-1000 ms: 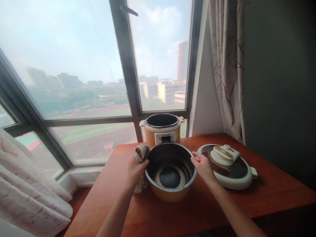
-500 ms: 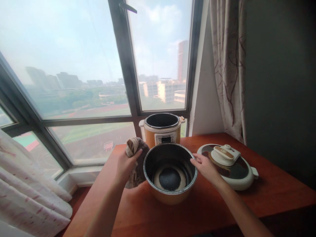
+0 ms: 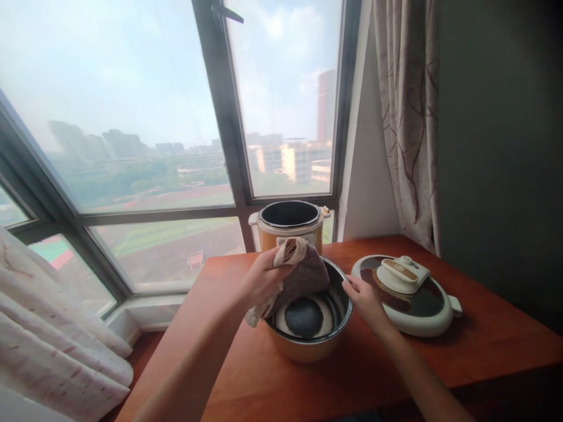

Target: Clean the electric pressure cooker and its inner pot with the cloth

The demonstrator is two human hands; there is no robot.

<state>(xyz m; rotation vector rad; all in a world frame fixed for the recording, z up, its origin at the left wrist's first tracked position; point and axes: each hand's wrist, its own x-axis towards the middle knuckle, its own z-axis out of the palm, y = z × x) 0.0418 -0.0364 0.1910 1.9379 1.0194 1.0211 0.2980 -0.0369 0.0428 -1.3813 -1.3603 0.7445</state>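
Reddish wooden table [image 3: 484, 346], inner pot [image 3: 308, 346], cooker base [image 3: 268, 231], lid [image 3: 422, 310]

The left hand [image 3: 264, 278] holds a cloth [image 3: 299, 275] over the pot [image 3: 314, 343]. The right hand [image 3: 365, 299] grips its rim at 3 o'clock.

Inner pot [image 3: 328, 328]: shiny metal, dark glossy inside.
Cloth [image 3: 303, 275]: soft, matt fabric.
Counter [image 3: 352, 375]: smooth reddish wood.

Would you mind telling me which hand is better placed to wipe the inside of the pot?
The left hand: it already grips the cloth over the inner pot's opening. The right hand rests on the rim, better suited to steadying it.
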